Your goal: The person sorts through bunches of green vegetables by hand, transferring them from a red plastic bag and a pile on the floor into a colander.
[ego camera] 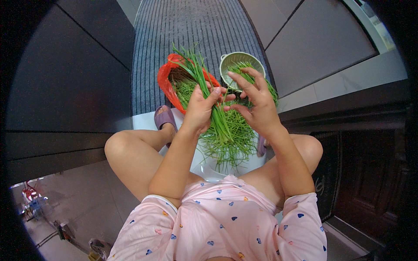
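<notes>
A long bunch of green chives [220,122] lies across my left hand [204,106], held between thumb and fingers. Its leafy tips point up and away over a red plastic bag [162,78], which holds more chives. To the right of the bunch, my right hand [259,99] has its thumb and fingers spread apart, with nothing plainly gripped in it. Below both hands is a loose heap of cut chives or trimmings [240,130]. Partly hidden behind my right hand, a pale green plastic colander [228,65] contains a bundle of chives [243,67].
A ribbed grey mat [192,26] runs ahead between dark cabinet panels [75,75] and a grey panel [323,36]. White floor [142,121] lies around my feet in purple slippers [165,119]. My bare knees flank the heap. A dark wooden door [369,179] stands at right.
</notes>
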{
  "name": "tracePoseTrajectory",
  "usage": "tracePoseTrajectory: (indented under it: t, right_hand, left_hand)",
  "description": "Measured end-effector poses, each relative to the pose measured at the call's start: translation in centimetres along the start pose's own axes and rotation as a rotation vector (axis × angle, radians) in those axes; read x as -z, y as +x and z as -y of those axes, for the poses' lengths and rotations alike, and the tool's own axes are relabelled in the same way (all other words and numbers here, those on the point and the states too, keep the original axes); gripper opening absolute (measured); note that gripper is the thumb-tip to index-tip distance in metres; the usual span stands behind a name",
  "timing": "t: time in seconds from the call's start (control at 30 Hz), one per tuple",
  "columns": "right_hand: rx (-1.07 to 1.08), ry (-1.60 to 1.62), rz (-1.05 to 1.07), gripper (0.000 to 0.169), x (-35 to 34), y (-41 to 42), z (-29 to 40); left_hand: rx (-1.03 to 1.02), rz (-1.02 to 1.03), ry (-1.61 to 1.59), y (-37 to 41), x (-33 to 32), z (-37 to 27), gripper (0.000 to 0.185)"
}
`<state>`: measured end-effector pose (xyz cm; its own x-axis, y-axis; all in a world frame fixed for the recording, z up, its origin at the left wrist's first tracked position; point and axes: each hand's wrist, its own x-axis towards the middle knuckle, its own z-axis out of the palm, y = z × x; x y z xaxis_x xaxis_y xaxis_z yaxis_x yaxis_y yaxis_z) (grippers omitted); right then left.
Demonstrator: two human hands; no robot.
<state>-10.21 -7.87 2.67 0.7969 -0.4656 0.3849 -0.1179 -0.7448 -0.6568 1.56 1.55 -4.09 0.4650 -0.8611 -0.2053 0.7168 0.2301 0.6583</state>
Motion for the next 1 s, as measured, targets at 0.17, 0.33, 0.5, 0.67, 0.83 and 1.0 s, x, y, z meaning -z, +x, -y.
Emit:
tracePoseTrajectory:
  t: [0.17, 0.33, 0.5, 0.67, 0.83, 1.0]
  right_hand:
    - [-0.199, 0.106, 0.138, 0.027, -0.9, -1.0, -0.4]
    - [-0.438, 0.221, 0.293, 0.019, -2.5, -2.1, -0.8]
    - [-0.521, 0.588, 0.252, 0.013, -2.3, -1.9, -1.7]
    - [-0.515, 0.551, 0.251, 0.013, -2.1, -1.8, -1.9]
    - [-0.482, 0.544, 0.224, 0.012, -2.0, -1.8, -1.6]
    - [-0.514, 0.624, 0.157, 0.010, -2.2, -1.7, -2.0]
  left_hand:
    - [-0.101, -0.040, 0.023, 0.5, 0.5, 0.2, 0.022]
    - [-0.123, -0.065, 0.068, 0.4, 0.6, -0.1, 0.031]
    - [-0.127, 0.004, 0.036, -0.2, 0.6, -0.6, 0.041]
    - [-0.139, 0.018, 0.133, -0.6, 0.7, -1.3, 0.050]
    - [-0.161, 0.029, 0.142, -0.8, 0.7, -1.2, 0.050]
    - [-0.210, -0.006, 0.203, -0.3, 1.3, -0.5, 0.041]
